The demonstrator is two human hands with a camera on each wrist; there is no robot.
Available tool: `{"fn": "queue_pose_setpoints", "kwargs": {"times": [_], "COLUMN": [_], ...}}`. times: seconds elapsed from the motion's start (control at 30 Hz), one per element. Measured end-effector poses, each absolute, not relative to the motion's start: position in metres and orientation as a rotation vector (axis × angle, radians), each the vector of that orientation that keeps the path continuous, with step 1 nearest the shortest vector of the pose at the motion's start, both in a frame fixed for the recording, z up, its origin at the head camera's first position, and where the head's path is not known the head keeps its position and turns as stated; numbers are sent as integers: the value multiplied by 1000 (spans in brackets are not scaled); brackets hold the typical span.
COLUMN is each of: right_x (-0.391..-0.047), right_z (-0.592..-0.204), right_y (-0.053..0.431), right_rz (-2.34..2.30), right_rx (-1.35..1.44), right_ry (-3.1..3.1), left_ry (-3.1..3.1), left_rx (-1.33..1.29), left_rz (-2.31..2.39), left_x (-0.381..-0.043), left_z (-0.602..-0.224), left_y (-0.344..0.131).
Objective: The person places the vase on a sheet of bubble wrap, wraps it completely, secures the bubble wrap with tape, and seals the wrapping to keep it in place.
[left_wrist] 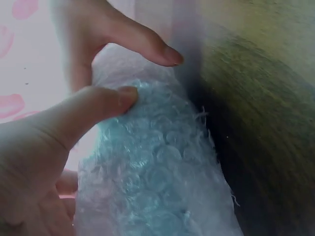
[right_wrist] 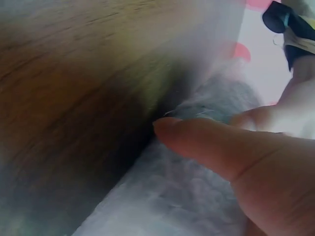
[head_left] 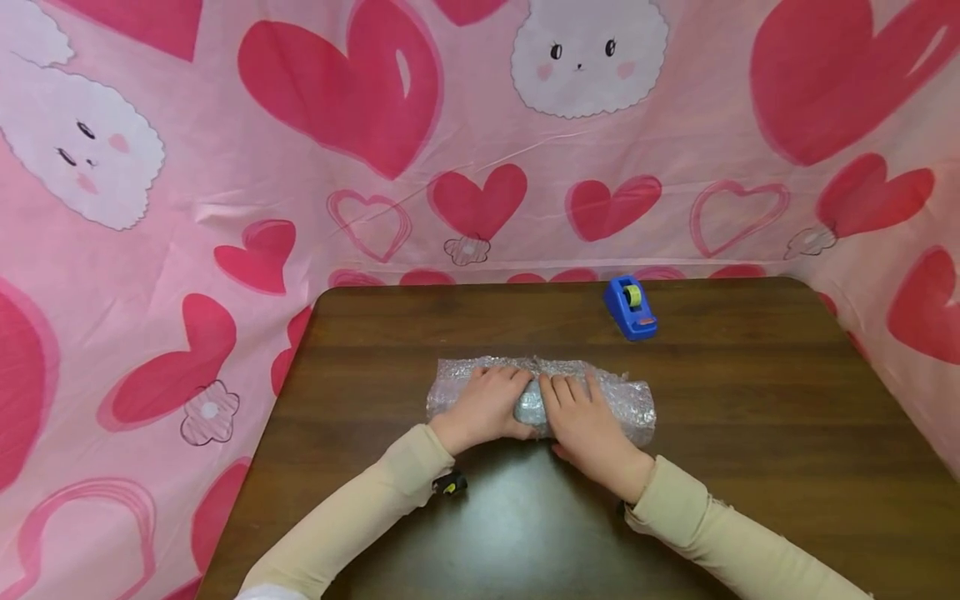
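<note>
A roll of bubble wrap (head_left: 633,408) lies crosswise on the table, with something pale blue-green showing through its middle. What is inside cannot be made out. The left hand (head_left: 491,404) grips the roll left of its middle; in the left wrist view its thumb (left_wrist: 106,102) presses the bubbles while the fingers go round the far side. Close beside it, the right hand (head_left: 585,421) holds the roll right of the middle. Its thumb (right_wrist: 202,140) lies along the near side in the right wrist view, and its fingers reach over the top.
A blue tape dispenser (head_left: 631,308) with a yellowish tape roll stands behind the bundle, toward the table's back edge. The brown wooden table (head_left: 787,417) meets a pink cloth (head_left: 285,167) with hearts at the back and sides. A dark wrist camera (head_left: 450,483) hangs under the left wrist.
</note>
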State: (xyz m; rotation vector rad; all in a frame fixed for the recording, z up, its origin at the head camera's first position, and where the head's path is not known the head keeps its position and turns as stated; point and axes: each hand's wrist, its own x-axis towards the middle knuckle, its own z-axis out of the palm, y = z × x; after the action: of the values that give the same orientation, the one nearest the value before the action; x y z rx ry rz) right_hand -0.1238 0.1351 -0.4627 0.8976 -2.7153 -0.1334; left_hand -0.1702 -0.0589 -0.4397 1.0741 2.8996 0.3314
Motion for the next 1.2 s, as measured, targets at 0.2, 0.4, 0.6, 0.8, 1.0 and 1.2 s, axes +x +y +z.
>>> {"fn": "queue_pose_setpoints", "kwargs": {"times": [0.2,0.4,0.6,0.8,1.0,1.2], "right_x": [-130,-138,-146,-156,-155,-145], "right_z": [-469,-464,-453,-442,-440,-439], "right_y": [135,135,136,137,141,143], "right_rz": [-176,-92,-7,47,24,-40], "right_rx": [906,928,953,918,881,898], "right_ry": [-2620,-2724,-2855,-3002,-2955,-2822], "left_ry": [2837,2954,3106,3140,3130,3154], "left_rx": [1003,1009,1203,1254,1212,1142], "left_rz": [422,402,215,139,80,-24], "left_x": [-172,-165,-155,-155,-161,-164], "left_z": [-440,-443,-448,-451,-453,-459], "left_y": [-62,-65,-65,-65,-62,-55]}}
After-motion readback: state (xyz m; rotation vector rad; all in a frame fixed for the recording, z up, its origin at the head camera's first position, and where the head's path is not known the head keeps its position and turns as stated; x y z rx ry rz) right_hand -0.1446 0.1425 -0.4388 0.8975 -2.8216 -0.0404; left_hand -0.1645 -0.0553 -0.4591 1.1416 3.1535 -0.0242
